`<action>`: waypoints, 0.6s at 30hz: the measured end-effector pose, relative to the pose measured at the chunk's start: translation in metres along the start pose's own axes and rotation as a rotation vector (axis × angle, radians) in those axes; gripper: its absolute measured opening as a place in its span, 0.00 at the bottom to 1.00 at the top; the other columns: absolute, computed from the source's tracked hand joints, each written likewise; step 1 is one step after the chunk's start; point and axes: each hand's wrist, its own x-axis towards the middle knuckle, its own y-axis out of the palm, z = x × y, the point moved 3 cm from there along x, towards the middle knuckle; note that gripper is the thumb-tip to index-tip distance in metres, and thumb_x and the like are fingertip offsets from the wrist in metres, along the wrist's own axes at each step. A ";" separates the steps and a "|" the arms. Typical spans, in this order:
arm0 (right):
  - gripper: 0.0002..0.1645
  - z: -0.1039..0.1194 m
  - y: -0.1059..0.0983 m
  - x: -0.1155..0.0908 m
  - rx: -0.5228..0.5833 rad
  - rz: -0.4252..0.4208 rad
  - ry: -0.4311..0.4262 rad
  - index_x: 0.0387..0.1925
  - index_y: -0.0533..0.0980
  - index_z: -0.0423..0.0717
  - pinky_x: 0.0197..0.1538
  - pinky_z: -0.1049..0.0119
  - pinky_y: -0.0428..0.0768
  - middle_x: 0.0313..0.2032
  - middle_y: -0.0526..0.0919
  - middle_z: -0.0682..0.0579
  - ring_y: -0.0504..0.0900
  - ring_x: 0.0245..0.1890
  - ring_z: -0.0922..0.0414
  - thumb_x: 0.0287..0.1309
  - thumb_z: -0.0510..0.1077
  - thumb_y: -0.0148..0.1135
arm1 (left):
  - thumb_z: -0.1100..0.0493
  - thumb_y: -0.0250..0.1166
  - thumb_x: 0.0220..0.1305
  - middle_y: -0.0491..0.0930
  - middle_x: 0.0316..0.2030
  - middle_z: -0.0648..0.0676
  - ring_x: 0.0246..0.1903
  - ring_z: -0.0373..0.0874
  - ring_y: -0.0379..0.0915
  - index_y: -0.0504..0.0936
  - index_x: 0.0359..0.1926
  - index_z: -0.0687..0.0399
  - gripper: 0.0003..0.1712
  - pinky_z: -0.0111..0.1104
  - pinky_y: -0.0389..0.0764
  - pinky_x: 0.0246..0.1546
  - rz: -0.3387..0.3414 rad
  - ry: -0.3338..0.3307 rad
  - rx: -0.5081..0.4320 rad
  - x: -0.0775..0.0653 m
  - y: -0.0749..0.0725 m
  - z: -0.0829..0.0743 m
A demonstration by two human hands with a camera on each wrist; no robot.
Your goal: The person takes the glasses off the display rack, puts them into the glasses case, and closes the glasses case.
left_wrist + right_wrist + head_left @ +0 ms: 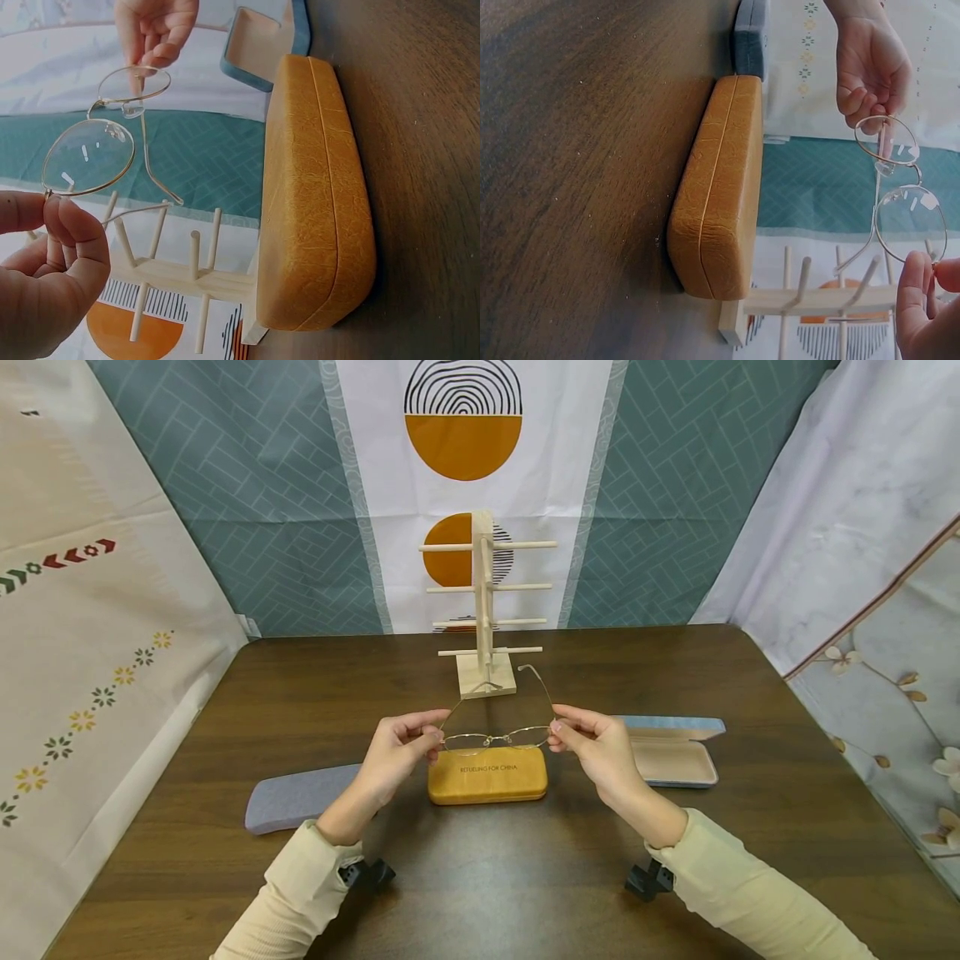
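Note:
A pair of thin gold-rimmed eyeglasses (497,740) is held up in the air, its temples unfolded and pointing away toward the stand. My left hand (399,752) pinches the frame at its left hinge, and my right hand (592,745) pinches the opposite hinge. Below and just behind the lenses lies a closed mustard-yellow glasses case (487,777) with dark lettering on its lid. In the left wrist view both clear lenses (88,157) show, apart from the yellow case (315,195). The right wrist view shows the fingers (915,300) on the rim's corner.
A wooden stand (483,602) with several pairs of pegs rises at the back. A closed grey-blue case (300,797) lies to the left, partly behind my left arm. An open blue case (675,760) with a beige lining sits to the right. Fabric hangs around the brown table (495,885).

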 end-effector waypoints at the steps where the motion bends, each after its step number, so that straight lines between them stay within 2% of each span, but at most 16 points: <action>1: 0.18 0.000 0.000 0.000 -0.001 0.000 0.001 0.50 0.71 0.25 0.35 0.67 0.80 0.35 0.79 0.30 0.81 0.26 0.59 0.56 0.27 0.55 | 0.75 0.55 0.57 0.75 0.20 0.48 0.18 0.39 0.68 0.74 0.50 0.73 0.18 0.28 0.74 0.22 0.001 0.001 -0.002 0.000 0.000 0.000; 7: 0.18 0.000 0.001 0.000 -0.001 -0.001 0.002 0.49 0.71 0.24 0.35 0.66 0.80 0.34 0.79 0.32 0.81 0.26 0.60 0.56 0.27 0.55 | 0.76 0.54 0.56 0.74 0.20 0.49 0.18 0.39 0.67 0.74 0.49 0.75 0.18 0.27 0.73 0.21 0.018 0.013 -0.014 0.000 0.001 -0.001; 14: 0.18 0.000 0.001 0.000 -0.009 -0.004 0.007 0.49 0.71 0.25 0.36 0.64 0.81 0.34 0.80 0.33 0.82 0.27 0.57 0.55 0.27 0.55 | 0.77 0.52 0.55 0.74 0.22 0.57 0.18 0.39 0.67 0.74 0.48 0.76 0.18 0.27 0.72 0.21 0.024 0.013 -0.006 0.001 0.002 -0.001; 17: 0.18 0.000 0.001 0.001 -0.010 0.000 0.009 0.49 0.71 0.24 0.36 0.64 0.81 0.34 0.80 0.34 0.82 0.27 0.57 0.56 0.27 0.55 | 0.76 0.51 0.57 0.73 0.22 0.55 0.19 0.39 0.66 0.75 0.48 0.76 0.17 0.27 0.72 0.22 0.031 0.006 0.004 0.001 0.002 -0.001; 18: 0.18 0.000 0.001 0.001 -0.008 0.001 0.009 0.49 0.71 0.24 0.36 0.65 0.81 0.33 0.81 0.37 0.82 0.26 0.58 0.56 0.27 0.55 | 0.76 0.51 0.57 0.73 0.22 0.55 0.19 0.39 0.66 0.75 0.48 0.76 0.17 0.27 0.72 0.22 0.033 0.004 0.006 0.001 0.002 -0.001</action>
